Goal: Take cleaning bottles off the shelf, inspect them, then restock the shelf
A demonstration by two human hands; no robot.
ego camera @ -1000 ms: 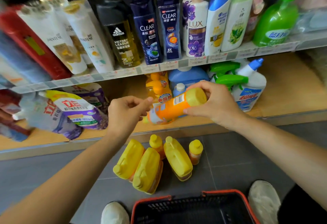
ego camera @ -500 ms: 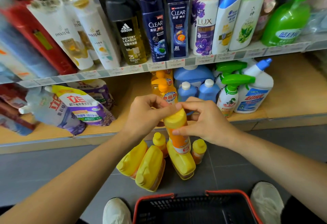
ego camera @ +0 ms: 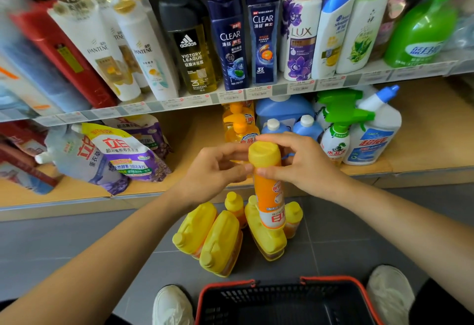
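An orange bottle with a yellow cap (ego camera: 269, 196) hangs upright in front of the lower shelf (ego camera: 423, 150). My right hand (ego camera: 305, 163) grips it just under the cap from the right. My left hand (ego camera: 213, 170) pinches the neck from the left. On the grey floor below stand several yellow-topped cleaning bottles (ego camera: 220, 240). Blue bottles (ego camera: 305, 124), an orange pump bottle (ego camera: 239, 129) and green-trigger sprays (ego camera: 336, 135) remain on the lower shelf.
The upper shelf (ego camera: 230, 96) carries shampoo and body wash bottles. Detergent refill pouches (ego camera: 115, 155) lie at the left of the lower shelf. A black basket with a red rim (ego camera: 282, 301) sits on the floor between two white shoes.
The orange bottle swung from lying sideways to upright with its cap up. My left hand closed onto its neck. The view moved slightly closer to the shelf.
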